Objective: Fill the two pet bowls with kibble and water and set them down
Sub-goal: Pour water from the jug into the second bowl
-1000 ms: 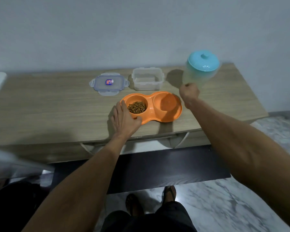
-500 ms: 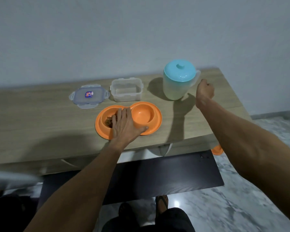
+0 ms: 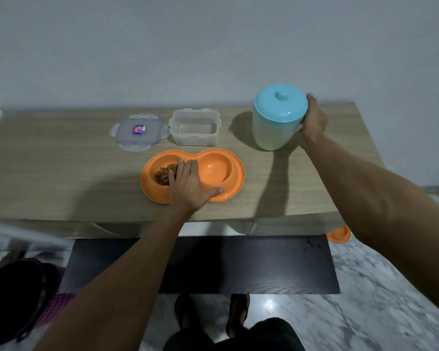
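Orange plastic double pet bowl (image 3: 214,171) lies lengthwise left-to-right on the wooden worktop (image 3: 61,173).
Left hand (image 3: 189,184) rests spread flat over its middle; right hand (image 3: 313,120) is wrapped around the upright blue-lidded jug (image 3: 276,120).

A single wide-angle view looks forward and down from the person's head, facing a plain wall across the bench (image 3: 61,173). It sits within arm's reach, both forearms running up from the lower edge. The floor (image 3: 390,300) and the person's feet fill the bottom.
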{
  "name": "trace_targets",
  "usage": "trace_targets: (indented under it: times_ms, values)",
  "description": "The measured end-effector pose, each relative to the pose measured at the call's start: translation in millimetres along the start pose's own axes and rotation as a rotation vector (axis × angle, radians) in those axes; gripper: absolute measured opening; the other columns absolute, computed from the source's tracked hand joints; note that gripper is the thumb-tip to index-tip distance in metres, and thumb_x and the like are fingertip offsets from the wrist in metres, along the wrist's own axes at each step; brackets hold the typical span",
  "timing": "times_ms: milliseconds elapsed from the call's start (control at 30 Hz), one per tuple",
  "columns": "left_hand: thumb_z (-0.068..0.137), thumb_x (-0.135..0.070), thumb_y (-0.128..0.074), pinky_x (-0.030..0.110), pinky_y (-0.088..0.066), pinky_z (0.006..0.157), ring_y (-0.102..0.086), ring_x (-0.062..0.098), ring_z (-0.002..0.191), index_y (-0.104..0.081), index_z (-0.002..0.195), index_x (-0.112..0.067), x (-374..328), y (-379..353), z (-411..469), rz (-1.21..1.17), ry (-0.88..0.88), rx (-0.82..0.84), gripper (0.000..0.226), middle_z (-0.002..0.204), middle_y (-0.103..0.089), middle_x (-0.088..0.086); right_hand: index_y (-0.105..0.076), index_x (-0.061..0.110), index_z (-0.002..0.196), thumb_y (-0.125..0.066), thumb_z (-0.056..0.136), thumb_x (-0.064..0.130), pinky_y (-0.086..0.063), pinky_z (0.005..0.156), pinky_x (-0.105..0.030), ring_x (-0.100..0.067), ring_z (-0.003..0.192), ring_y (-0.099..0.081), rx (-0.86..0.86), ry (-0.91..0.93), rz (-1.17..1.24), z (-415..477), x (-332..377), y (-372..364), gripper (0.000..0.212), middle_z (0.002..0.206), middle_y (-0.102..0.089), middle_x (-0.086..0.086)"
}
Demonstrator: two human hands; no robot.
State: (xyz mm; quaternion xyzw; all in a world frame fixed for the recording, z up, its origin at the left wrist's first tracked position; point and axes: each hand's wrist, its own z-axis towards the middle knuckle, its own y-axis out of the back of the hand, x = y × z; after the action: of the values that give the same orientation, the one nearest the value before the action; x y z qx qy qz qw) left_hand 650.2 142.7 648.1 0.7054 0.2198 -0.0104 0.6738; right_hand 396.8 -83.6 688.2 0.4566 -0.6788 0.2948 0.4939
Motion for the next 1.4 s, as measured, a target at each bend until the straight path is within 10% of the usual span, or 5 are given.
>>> trace_targets:
  times_ms: [200, 667, 1400]
  values:
    - [0.070, -0.072, -0.066, 0.056, -0.013, 0.119, -0.010, 0.029, 0.152, -0.026, 0.151, -0.010, -1.9, 0.4, 1.4, -0.013, 0.021, 0.021, 0.110, 0.158, -0.029, 0.006, -0.063, 0.012, 0.066, -0.071, 0.067, 0.035, -0.038, 0.046, -0.025, -0.017, 0.049, -0.045, 0.003, -0.039, -0.032, -23.1, 10.5, -0.7, 0.025, 0.066, -0.059, -0.004]
    - [0.069, -0.064, -0.073, 0.056, -0.008, 0.119, -0.009, 0.027, 0.152, -0.021, 0.152, -0.010, -5.5, 9.7, -6.3, -0.064, 0.018, 0.045, 0.112, 0.160, -0.025, 0.006, -0.029, 0.016, 0.054, -0.060, 0.074, 0.007, -0.025, 0.052, -0.031, -0.017, 0.055, -0.023, 0.117, 0.207, -0.245, -70.4, 41.4, -15.7, 0.038, 0.054, -0.027, 0.004]
    - [0.069, -0.059, -0.076, 0.054, -0.007, 0.121, -0.009, 0.027, 0.152, -0.020, 0.153, -0.011, -9.9, 10.5, -4.2, -0.082, 0.059, 0.062, 0.112, 0.160, -0.024, 0.006, -0.025, 0.016, 0.045, -0.056, 0.070, 0.012, -0.021, 0.050, -0.031, -0.018, 0.051, -0.016, 0.236, 0.542, -0.690, -117.2, 51.5, -33.8, 0.040, 0.048, -0.019, -0.001]
